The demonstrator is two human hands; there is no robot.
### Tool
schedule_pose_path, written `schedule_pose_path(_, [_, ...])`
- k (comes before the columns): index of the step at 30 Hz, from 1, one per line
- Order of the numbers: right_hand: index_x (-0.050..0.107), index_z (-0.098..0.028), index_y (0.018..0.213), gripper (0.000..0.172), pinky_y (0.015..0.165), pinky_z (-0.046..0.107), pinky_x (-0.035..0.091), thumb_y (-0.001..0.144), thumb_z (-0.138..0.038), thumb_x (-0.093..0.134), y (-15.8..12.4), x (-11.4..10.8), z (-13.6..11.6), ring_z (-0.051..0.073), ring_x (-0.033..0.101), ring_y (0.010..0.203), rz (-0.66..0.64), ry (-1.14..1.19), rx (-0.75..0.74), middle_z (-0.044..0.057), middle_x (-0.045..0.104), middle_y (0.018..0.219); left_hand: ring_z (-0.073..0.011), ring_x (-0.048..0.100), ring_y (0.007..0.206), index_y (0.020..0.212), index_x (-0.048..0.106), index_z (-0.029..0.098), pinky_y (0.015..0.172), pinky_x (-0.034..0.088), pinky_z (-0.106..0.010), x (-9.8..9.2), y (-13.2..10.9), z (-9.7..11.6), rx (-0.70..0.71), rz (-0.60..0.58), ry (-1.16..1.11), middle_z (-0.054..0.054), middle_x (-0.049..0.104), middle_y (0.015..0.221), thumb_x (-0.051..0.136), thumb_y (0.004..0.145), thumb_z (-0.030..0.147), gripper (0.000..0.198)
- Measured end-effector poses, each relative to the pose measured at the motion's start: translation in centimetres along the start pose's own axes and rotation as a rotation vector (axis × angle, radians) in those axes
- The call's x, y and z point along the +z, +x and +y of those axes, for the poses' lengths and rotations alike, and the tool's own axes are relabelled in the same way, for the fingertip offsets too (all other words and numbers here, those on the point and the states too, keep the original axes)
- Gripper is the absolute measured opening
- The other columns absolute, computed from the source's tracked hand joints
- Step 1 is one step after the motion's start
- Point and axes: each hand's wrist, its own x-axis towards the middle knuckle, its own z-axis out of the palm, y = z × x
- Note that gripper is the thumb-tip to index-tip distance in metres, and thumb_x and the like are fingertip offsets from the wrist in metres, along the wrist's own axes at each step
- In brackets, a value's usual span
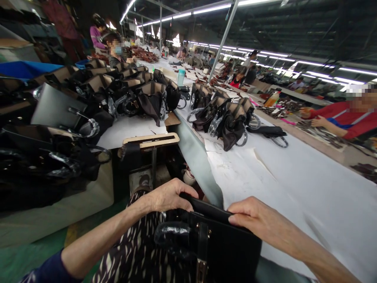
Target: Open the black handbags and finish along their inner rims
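Black bag (pixel 231 247): no letters, brand or number readable
Clasp (pixel 202 269) on the black bag: nothing legible
Cup (pixel 180 77) beyond the black bag: no readable label
Bottle (pixel 272 98) beyond and right of the black bag: too small to tell
Desk (pixel 294 181) right of the black bag: no readable print

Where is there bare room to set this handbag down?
Widest: the white tabletop on the right, bordered by the right hand, the held handbag and the cluster of black bags farther back. Smaller: the left table's white strip, between the heaped bags and the wooden-topped stand. Crowded: most of that left table, packed with bags.
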Motion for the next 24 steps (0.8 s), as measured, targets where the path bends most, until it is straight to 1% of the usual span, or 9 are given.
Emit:
schedule_pose_path(2, [0.037, -0.018, 0.057, 0.027, 0.045, 0.022, 0.022, 0.078, -0.032, 0.047, 0.0, 0.0, -0.1, 0.009, 0.029, 0.050, -0.033, 0.001, -0.008, -0.006, 0.029, 0.052, -0.0105, 0.049, 0.061, 0.077, 0.067, 0.014, 0.055, 0.037, -0.018, 0.0, 0.1, 0.1, 0.024, -0.027, -0.033, 0.004, 0.055, 0.064, 0.063, 0.068, 0.028, 0.017])
schedule_pose_path(4, [0.038, -0.018, 0.057, 0.027, 0.046, 0.022, 0.022, 0.080, -0.031, 0.045, 0.0, -0.1, -0.1, 0.009, 0.030, 0.050, -0.067, 0.005, -0.026, -0.006, 0.029, 0.053, -0.0103, 0.049, 0.060, 0.075, 0.067, 0.014, 0.054, 0.037, -0.017, 0.0, 0.2, 0.0, 0.019, -0.042, -0.056, 0.003, 0.056, 0.063, 0.063, 0.067, 0.028, 0.017])
schedule_pose_path(9, [0.036, -0.018, 0.058, 0.026, 0.046, 0.023, 0.020, 0.082, -0.027, 0.043, -0.1, -0.1, 0.1, 0.009, 0.028, 0.052, -0.071, -0.006, -0.062, -0.006, 0.028, 0.056, -0.0104, 0.050, 0.055, 0.079, 0.070, 0.013, 0.050, 0.039, -0.019, -0.2, 0.8, -1.2, -0.138, -0.045, -0.194, 0.001, 0.058, 0.063, 0.070, 0.059, 0.031, 0.027])
schedule_pose_path(13, [0.036, -0.018, 0.059, 0.027, 0.047, 0.023, 0.021, 0.083, -0.027, 0.043, -0.2, -0.2, 0.3, 0.009, 0.028, 0.052, -0.096, 0.006, -0.074, -0.006, 0.029, 0.056, -0.0126, 0.054, 0.060, 0.078, 0.071, 0.013, 0.056, 0.043, -0.022, -0.6, 0.9, -1.9, -0.137, -0.032, -0.289, -0.001, 0.062, 0.067, 0.073, 0.056, 0.029, 0.027])
schedule_pose_path(15, [0.035, -0.018, 0.059, 0.027, 0.047, 0.022, 0.022, 0.083, -0.027, 0.043, -0.2, -0.3, 0.5, 0.009, 0.029, 0.052, -0.108, 0.027, -0.079, -0.006, 0.029, 0.056, -0.0122, 0.054, 0.058, 0.077, 0.071, 0.013, 0.055, 0.043, -0.022, -0.6, 0.8, -2.1, -0.143, -0.001, -0.316, -0.001, 0.063, 0.066, 0.074, 0.056, 0.027, 0.026])
schedule_pose_path(19, [0.034, -0.018, 0.058, 0.028, 0.047, 0.023, 0.021, 0.083, -0.027, 0.044, -0.5, -0.5, 1.0, 0.009, 0.028, 0.053, -0.120, 0.065, -0.078, -0.005, 0.029, 0.056, -0.0111, 0.054, 0.054, 0.077, 0.072, 0.012, 0.054, 0.043, -0.021, -0.5, 0.5, -2.6, -0.191, 0.106, -0.405, -0.001, 0.064, 0.061, 0.073, 0.055, 0.023, 0.025])
schedule_pose_path(24, [0.039, -0.017, 0.060, 0.029, 0.047, 0.023, 0.020, 0.085, -0.032, 0.043, -0.9, -0.5, 1.8, 0.009, 0.028, 0.053, -0.142, 0.149, -0.061, -0.005, 0.029, 0.057, -0.0105, 0.055, 0.055, 0.076, 0.071, 0.012, 0.056, 0.044, -0.021, -0.4, 0.0, -2.9, -0.158, 0.121, -0.489, 0.000, 0.066, 0.063, 0.075, 0.052, 0.021, 0.026])
